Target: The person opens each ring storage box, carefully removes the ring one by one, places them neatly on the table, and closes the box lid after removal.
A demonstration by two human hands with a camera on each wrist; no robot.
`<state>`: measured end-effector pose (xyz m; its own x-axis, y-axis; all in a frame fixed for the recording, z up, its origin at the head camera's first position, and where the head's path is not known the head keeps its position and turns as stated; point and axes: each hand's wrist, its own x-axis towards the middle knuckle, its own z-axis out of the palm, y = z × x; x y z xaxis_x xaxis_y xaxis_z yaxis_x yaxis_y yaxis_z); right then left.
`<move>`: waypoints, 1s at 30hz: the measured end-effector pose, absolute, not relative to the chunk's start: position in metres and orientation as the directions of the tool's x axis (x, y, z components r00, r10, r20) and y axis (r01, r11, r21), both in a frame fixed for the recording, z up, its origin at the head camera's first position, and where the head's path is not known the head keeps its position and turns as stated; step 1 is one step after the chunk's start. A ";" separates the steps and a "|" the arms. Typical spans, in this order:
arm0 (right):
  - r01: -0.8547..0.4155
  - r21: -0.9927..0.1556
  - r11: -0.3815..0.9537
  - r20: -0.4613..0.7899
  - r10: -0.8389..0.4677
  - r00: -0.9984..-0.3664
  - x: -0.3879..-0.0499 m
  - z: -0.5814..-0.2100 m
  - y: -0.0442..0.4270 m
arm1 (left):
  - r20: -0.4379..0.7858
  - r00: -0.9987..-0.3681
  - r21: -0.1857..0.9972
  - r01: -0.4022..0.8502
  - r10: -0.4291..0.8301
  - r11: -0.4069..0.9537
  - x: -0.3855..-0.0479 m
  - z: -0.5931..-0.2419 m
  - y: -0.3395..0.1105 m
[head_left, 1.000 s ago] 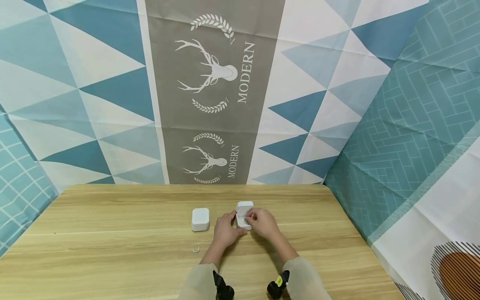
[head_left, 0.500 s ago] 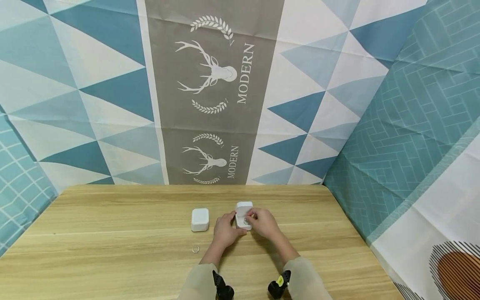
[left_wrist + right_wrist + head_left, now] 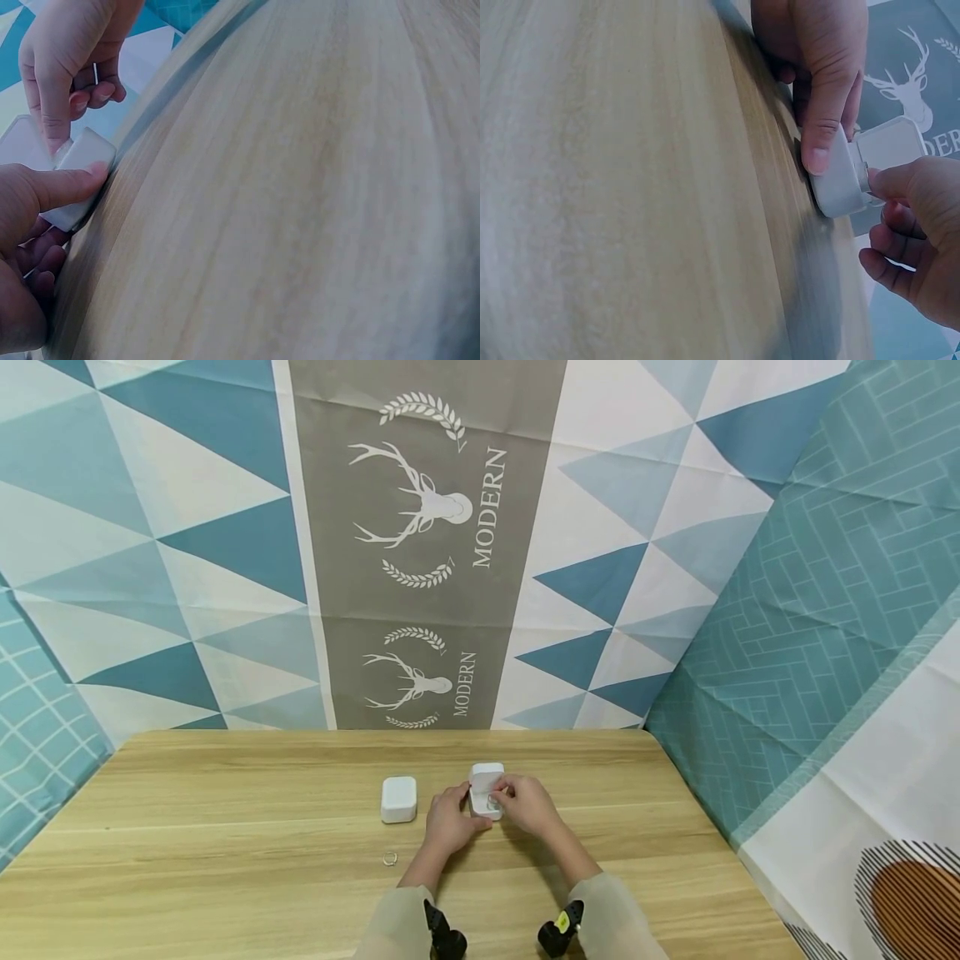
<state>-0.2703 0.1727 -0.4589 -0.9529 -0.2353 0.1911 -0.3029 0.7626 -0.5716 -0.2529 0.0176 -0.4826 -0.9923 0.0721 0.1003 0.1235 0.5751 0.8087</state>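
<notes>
A small white ring box (image 3: 487,777) stands on the table with its lid raised. My left hand (image 3: 447,823) grips the box from its left side, the thumb (image 3: 75,184) pressed against the front wall in the left wrist view. Thumb and index finger of my right hand (image 3: 527,807) pinch a silver ring (image 3: 865,177) at the cushion inside the box. The fingertips hide part of that ring, so I cannot tell how deep it sits. The other right fingers (image 3: 895,244) are loosely curled and hold nothing.
A second white box (image 3: 399,799), lid down, stands left of my left hand. Nearer to me, another silver ring (image 3: 390,858) lies on the wooden table (image 3: 225,860). A patterned cloth wall (image 3: 420,610) rises behind the table's far edge.
Both hands and the ring box stay almost in place. Slightly more of the ring shows by the right fingertips. The head view has shifted a little.
</notes>
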 end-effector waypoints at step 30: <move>-0.319 -0.575 0.754 0.181 -0.263 -0.948 -0.261 -0.443 0.177 | 0.099 -0.992 0.799 0.125 0.076 0.589 -0.254 -0.484 0.017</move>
<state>-0.2609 0.1769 -0.4426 -0.9477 -0.2628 0.1810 -0.3188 0.7538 -0.5746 -0.2543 0.0170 -0.4839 -0.9922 0.0764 0.0986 0.1247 0.5885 0.7988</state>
